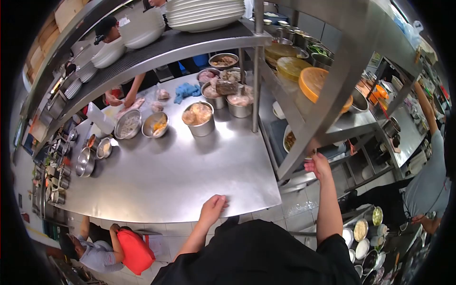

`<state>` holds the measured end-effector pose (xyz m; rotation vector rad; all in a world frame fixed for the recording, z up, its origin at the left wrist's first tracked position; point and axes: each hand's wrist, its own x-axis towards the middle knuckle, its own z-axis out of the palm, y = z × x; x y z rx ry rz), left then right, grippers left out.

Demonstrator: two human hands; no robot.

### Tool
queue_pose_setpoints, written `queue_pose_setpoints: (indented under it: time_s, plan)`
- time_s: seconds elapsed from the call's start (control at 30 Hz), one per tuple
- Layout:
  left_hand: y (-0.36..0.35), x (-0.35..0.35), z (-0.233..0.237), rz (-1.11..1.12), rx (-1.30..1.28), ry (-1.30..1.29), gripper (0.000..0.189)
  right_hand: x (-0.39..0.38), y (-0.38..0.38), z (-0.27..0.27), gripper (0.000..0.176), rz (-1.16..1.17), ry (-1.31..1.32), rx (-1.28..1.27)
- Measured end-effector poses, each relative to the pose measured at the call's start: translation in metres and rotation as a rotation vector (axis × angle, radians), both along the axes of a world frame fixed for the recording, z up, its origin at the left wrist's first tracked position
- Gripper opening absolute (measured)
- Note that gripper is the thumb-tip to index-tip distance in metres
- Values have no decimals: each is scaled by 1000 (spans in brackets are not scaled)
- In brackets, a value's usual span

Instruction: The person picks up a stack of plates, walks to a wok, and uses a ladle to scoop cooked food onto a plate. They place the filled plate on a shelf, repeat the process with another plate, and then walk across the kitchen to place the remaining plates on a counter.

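My left hand (214, 208) is above the front edge of the steel table (166, 190), its fingers curled together with nothing visible in them. My right hand (319, 166) reaches to the lower level of the rack at the right, fingers closed beside the slanting steel post (327, 104). What they grip there is hidden. Just past the post, a white dish of food (289, 139) is partly covered by it. On the table, nearest to my left hand, stands a steel pot of pale, raw-looking meat (198, 118).
Steel bowls (128, 124) and more meat pots (240, 103) stand farther back, near a blue cloth (186, 92). Stacked white plates (204, 14) fill the overhead shelf. An orange lid (316, 84) is on the right rack. Co-workers are at the far side, lower left (97, 256) and right (427, 180).
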<state>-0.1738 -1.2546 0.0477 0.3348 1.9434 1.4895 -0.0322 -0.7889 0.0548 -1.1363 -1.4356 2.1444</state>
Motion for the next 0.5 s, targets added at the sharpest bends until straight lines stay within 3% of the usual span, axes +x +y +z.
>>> queue_pose_setpoints:
  time_s: [0.1,0.17,0.33,0.5]
  plan:
    - [9,-27,10,-113,-56,160,37,-7,-16,17,23,-19,-75,37]
    - [15,-44,8,-152,-27,125,37,-5,-15,4,22,11,-76,113]
    - [35,-80,4,-265,49,88,36,7,-61,23,41,-221,-177,235]
    - [53,-107,1,-433,77,-9,33,62,-132,2,45,-443,-127,282]
